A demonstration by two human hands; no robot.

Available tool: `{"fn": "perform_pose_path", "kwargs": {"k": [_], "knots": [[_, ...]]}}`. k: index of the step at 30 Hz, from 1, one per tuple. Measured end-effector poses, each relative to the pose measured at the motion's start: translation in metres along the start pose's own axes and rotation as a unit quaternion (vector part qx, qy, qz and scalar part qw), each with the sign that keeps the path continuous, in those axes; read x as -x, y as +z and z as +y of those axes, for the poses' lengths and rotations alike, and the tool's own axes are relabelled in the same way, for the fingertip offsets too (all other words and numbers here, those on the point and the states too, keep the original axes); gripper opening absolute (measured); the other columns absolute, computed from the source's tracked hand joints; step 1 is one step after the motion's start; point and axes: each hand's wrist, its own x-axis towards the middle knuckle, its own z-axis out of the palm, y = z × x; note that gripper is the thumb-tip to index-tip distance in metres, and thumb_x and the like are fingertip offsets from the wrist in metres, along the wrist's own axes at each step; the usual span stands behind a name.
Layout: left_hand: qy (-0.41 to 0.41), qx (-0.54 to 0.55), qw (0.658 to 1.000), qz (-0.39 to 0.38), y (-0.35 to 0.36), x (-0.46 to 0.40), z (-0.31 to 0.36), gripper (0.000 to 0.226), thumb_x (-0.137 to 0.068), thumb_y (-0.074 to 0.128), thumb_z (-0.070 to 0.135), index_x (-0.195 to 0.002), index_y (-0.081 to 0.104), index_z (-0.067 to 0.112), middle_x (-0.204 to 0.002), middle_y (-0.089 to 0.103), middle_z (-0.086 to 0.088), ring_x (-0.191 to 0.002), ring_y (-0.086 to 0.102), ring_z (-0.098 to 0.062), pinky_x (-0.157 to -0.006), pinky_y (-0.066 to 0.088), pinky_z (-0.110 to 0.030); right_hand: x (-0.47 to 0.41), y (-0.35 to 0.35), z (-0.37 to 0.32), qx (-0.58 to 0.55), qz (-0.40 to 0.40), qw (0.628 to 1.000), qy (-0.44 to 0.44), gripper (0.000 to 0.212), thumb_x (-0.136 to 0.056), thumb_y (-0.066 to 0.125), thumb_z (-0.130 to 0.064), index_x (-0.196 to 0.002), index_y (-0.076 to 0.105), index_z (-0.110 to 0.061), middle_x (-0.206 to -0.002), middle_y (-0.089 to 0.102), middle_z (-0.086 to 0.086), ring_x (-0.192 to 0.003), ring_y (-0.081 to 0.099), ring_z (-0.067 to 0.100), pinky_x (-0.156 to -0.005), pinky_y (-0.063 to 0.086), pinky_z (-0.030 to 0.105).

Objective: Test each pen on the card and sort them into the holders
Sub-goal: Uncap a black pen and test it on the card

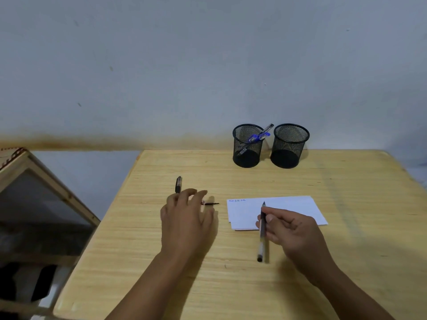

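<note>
a: over the white card [275, 211] on the pale wooden bench [254, 285], the right hand [293, 229] pinches a slim clear-barrelled pen with a black tip [261, 236], fingers [269, 218] curled round the barrel just behind the point. the tip hangs above the card's near-left part; whether it touches cannot be told.

b: and the left hand [187, 218]?

a: flat and relaxed on the bench, fingers loosely spread, holding nothing. a dark-capped pen [178, 184] lies just beyond it, and a thin dark piece [210, 203], perhaps a cap or refill, pokes out from under the fingertips.

b: how would the pen handle?

a: likely light, stiff and smooth, so it could roll or slip. a hold low on the barrel suits writing; for dropping it into a holder, mid-barrel looks safer.

b: the holders?

a: two black wire-mesh cylindrical holders stand side by side at the far edge by the grey wall. the left mesh holder [247, 146] already has blue-capped pens [258, 136] leaning in it; the right mesh holder [290, 146] looks empty.

b: anything in the way?

a: little between card and holders. small blue scribbles [237, 200] mark the card's top-left corner. off the bench to the left sits a wooden-framed panel [46, 192], well apart.
</note>
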Motion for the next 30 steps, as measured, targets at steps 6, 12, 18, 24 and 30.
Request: {"fn": "perform_pose_path", "kwargs": {"k": [6, 12, 18, 24, 30], "knots": [[0.107, 0.074, 0.99, -0.047, 0.015, 0.021, 0.021, 0.042, -0.091, 0.049, 0.049, -0.128, 0.057, 0.033, -0.134, 0.055, 0.014, -0.124, 0.043, -0.014, -0.099, 0.04, -0.038, -0.002, -0.002, 0.001, 0.039, 0.002, 0.999, -0.036, 0.042, -0.081, 0.07, 0.012, -0.114, 0.07, -0.014, -0.096, 0.079, -0.003, -0.096, 0.075, 0.013, -0.086, 0.058, 0.024], [0.125, 0.06, 0.988, -0.065, 0.029, 0.023, 0.019, 0.036, -0.089, 0.052, 0.048, -0.121, 0.061, 0.035, -0.135, 0.056, 0.016, -0.124, 0.043, -0.017, -0.097, 0.041, -0.038, -0.017, 0.002, -0.001, 0.112, 0.113, 0.983, -0.092, 0.018, -0.086, 0.073, -0.012, -0.103, 0.075, -0.018, -0.084, 0.078, -0.007, -0.079, 0.073, 0.004, -0.072, 0.057, 0.016], [0.122, 0.051, 0.989, -0.063, 0.032, 0.022, 0.018, 0.034, -0.087, 0.052, 0.051, -0.115, 0.064, 0.037, -0.132, 0.058, 0.019, -0.118, 0.046, -0.018, -0.093, 0.042, -0.037, -0.049, 0.013, 0.0, 0.134, 0.134, 0.979, -0.069, 0.011, -0.092, 0.066, -0.015, -0.101, 0.072, -0.017, -0.087, 0.073, -0.008, -0.082, 0.07, 0.005, -0.076, 0.054, 0.015], [0.121, 0.047, 0.99, -0.058, 0.035, 0.022, 0.016, 0.036, -0.085, 0.054, 0.052, -0.116, 0.065, 0.037, -0.131, 0.059, 0.018, -0.119, 0.045, -0.016, -0.092, 0.038, -0.034, -0.063, 0.022, 0.009, 0.262, 0.142, 0.95, -0.096, 0.009, -0.083, 0.077, -0.016, -0.092, 0.075, -0.014, -0.076, 0.068, -0.01, -0.076, 0.066, 0.007, -0.07, 0.047, 0.013], [0.109, 0.051, 0.991, -0.064, 0.036, 0.018, 0.017, 0.037, -0.082, 0.056, 0.053, -0.114, 0.068, 0.037, -0.13, 0.06, 0.019, -0.12, 0.045, -0.016, -0.092, 0.039, -0.035, -0.068, 0.024, 0.011, 0.311, 0.122, 0.939, -0.082, 0.017, -0.084, 0.075, -0.026, -0.076, 0.062, -0.032, -0.068, 0.063, -0.02, -0.073, 0.064, 0.001, -0.071, 0.05, 0.022]]}}
